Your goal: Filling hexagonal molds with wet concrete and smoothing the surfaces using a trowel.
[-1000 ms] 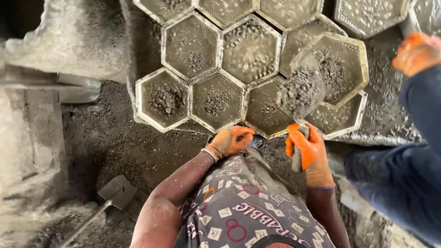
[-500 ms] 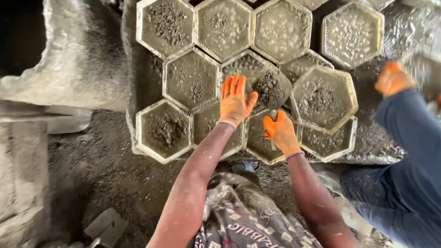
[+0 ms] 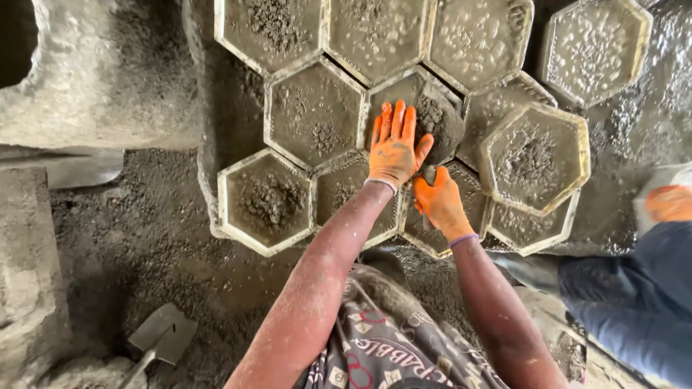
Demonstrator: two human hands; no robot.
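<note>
Head view, setting: A cluster of hexagonal moulds filled with wet grey concrete mix lies packed edge to edge on a slurry-coated floor (image 3: 144, 238), seen from above.
Left hand: The left hand (image 3: 393, 148), in an orange glove, presses flat on the centre mould (image 3: 422, 115), fingers spread and straight; its grip is fully open and holds nothing.
Right hand: The right hand (image 3: 440, 205), also orange-gloved, rests just below and beside the left, on the seam where the centre mould meets the lower mould (image 3: 447, 216). Its fingers curl, possibly around a small dark object; whether the grip is closed on anything cannot be told.
Mould position and heading: The centre mould sits in the middle of the cluster, tilted slightly, overlapping its neighbours, with a dark heap of mix (image 3: 440, 122) at its right side. As a hexagon it has no clear long axis; one corner points up-frame, away from the worker.
Change: Half a second ago both hands lay lower on the cluster; the left has since slid up-frame onto the centre mould.
Surroundings: A shovel (image 3: 162, 338) lies on the floor at lower left. Another person's orange glove (image 3: 670, 203) and blue sleeve (image 3: 634, 302) show at right.
</note>
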